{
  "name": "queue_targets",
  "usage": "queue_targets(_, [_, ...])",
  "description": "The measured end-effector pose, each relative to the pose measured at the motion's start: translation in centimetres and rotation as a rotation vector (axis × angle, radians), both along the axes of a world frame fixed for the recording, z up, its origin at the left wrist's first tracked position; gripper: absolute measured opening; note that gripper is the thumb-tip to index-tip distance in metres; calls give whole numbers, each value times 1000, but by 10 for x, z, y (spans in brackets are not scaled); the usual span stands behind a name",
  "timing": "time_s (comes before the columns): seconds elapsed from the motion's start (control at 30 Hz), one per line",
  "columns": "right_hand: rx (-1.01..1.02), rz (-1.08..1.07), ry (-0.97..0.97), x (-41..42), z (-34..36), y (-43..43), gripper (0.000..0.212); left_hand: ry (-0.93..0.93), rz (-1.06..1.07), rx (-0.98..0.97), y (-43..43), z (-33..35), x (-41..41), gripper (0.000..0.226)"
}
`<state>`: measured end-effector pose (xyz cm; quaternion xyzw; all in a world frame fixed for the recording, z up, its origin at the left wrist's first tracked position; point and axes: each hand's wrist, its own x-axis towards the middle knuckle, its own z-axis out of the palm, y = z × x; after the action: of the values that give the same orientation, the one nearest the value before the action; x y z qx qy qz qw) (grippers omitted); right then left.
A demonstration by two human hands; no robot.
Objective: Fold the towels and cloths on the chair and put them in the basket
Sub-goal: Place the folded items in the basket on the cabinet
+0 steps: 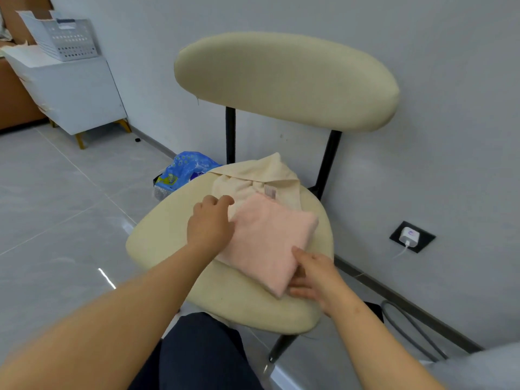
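Observation:
A folded pink towel (267,240) lies on the cream chair seat (163,237), partly over a crumpled cream cloth (261,175) at the seat's back. My left hand (209,223) grips the pink towel's left edge, fingers curled at its far corner. At the towel's near right corner my right hand (315,274) has its thumb on top and its fingers tucked under the edge. The white perforated basket (64,38) stands far off at the upper left on a white cabinet.
The chair stands against a grey wall, its backrest (284,80) above the seat. A blue plastic bag (183,170) lies on the tiled floor behind the seat. A wall socket with a charger (410,236) and a grey cable (413,330) are at the right.

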<state>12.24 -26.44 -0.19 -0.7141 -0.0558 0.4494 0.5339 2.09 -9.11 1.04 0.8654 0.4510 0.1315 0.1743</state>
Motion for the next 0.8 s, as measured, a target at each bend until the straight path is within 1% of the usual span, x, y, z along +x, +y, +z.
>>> queue_targets(0.03, [-86, 64, -33, 1, -4, -5, 27, 19, -54, 62, -10, -2, 1, 39])
queue_targets(0.07, [-132, 73, -79, 2, -8, -9, 27, -11, -120, 61, -20, -5, 2, 36])
queue_targets(0.13, [-126, 7, -122, 7, -13, -14, 21, -93, -277, -28, -46, -9, 4, 32])
queue_targets(0.17, [-107, -24, -111, 9, -13, -15, 16, -58, -352, -42, -59, -12, 6, 35])
queue_targets(0.23, [-88, -51, -101, 13, -14, -14, 10, 146, -443, 26, -80, -21, 10, 48])
queue_targets(0.27, [-87, -48, -114, 14, -14, -14, 10, 252, -445, 72, -88, -26, 12, 54])
queue_targets(0.3, [-86, -43, -137, 16, -14, -13, 12, 323, -437, 124, -95, -31, 14, 58])
queue_targets(0.37, [-87, -38, -191, 19, -12, -13, 17, 388, -439, 180, -106, -34, 16, 63])
queue_targets(0.4, [-91, -35, -215, 21, -12, -13, 18, 419, -441, 204, -110, -37, 16, 63])
queue_targets(0.43, [-100, -28, -247, 23, -12, -14, 18, 415, -456, 248, -110, -42, 17, 57])
queue_targets(0.5, [-115, 3, -372, 27, -15, -15, 20, 390, -488, 317, -105, -47, 19, 41])
queue_targets(0.53, [-119, 37, -453, 28, -16, -16, 21, 376, -513, 354, -100, -50, 18, 38])
queue_targets(0.6, [-105, 152, -635, 27, -14, -17, 18, 367, -575, 376, -94, -37, 13, 39])
queue_targets(0.63, [-127, 246, -774, 27, -14, -17, 22, 379, -614, 376, -90, -29, 10, 35])
queue_targets(0.7, [-212, 493, -1083, 27, -12, -17, 44, 382, -640, 349, -79, -15, 3, 15])
queue_targets(0.73, [-246, 625, -1188, 25, -10, -16, 53, 457, -654, 348, -72, -12, 1, 14])
queue_targets(0.8, [-276, 839, -1277, 22, -7, -15, 65, 499, -696, 320, -64, -6, -11, 21])
